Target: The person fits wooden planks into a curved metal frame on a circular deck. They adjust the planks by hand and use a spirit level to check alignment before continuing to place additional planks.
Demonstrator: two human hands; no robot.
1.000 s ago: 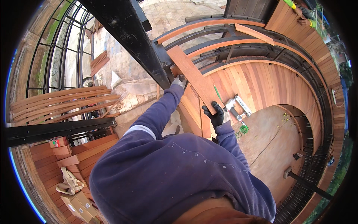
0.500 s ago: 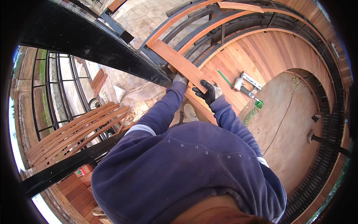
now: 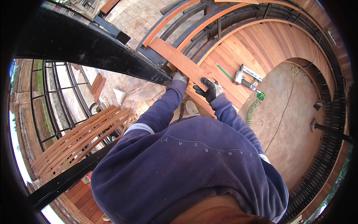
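Note:
A reddish wooden board (image 3: 179, 59) lies slantwise across the curved rails, its near end reaching to my hands. My gloved left hand (image 3: 180, 78) is closed at the board's left edge, beside the black steel beam; its fingers are partly hidden by the wood. At the near end, my right hand (image 3: 211, 90), in a black and grey glove, grips the board with the fingers curled round its corner. To the right, on the slatted wooden seat (image 3: 257, 46), lie a green pencil (image 3: 225, 71) and a silver and black nail gun (image 3: 248, 77).
A thick black steel beam (image 3: 85, 48) slants in from the upper left. Thin wooden strips (image 3: 74, 140) are stacked at the lower left. From the nail gun hangs a coiled green air hose (image 3: 252, 110), and a dark cable (image 3: 285, 110) crosses the floor.
The whole view has shifted slightly. Both hands stay at the same parts of the board, which keeps nearly the same position on the rails.

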